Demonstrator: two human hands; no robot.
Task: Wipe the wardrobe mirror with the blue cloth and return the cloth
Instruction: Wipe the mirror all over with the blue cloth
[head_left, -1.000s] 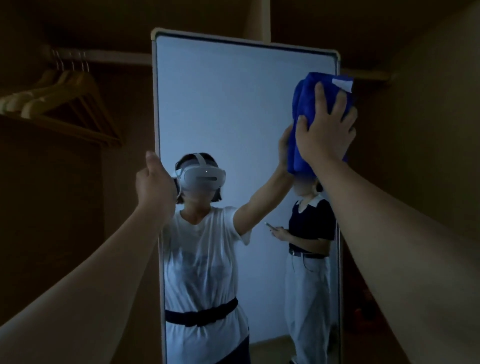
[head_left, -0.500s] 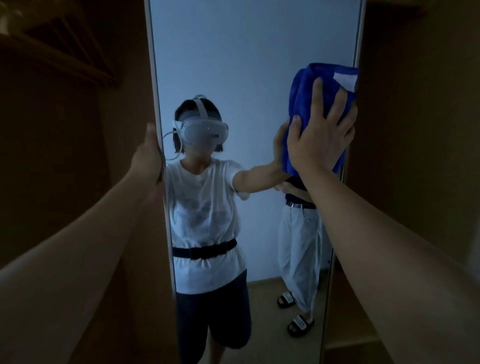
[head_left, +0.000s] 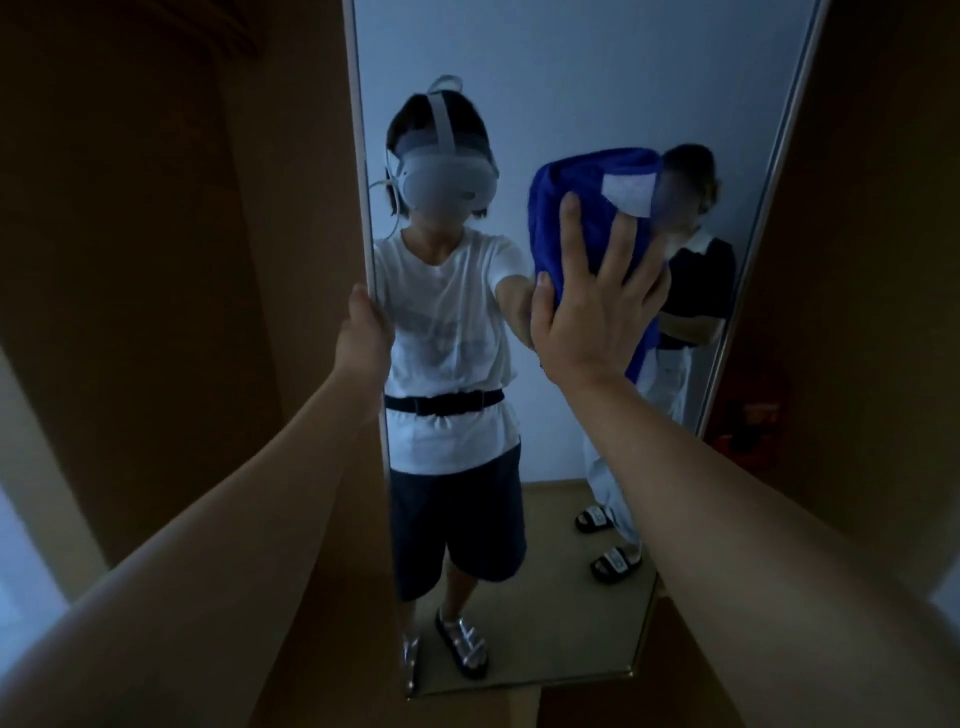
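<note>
Mirror (head_left: 597, 93), head view: tall glass panel filling the centre of the frame, edged by a pale frame (head_left: 363, 208). Blue cloth (head_left: 587, 208), centre right, is pressed flat against the glass by the right hand (head_left: 592, 312), fingers spread and straight. Left hand (head_left: 363, 338) grips the mirror's left edge, fingers curled round it. Brown wardrobe walls (head_left: 156, 260) flank both sides.
</note>
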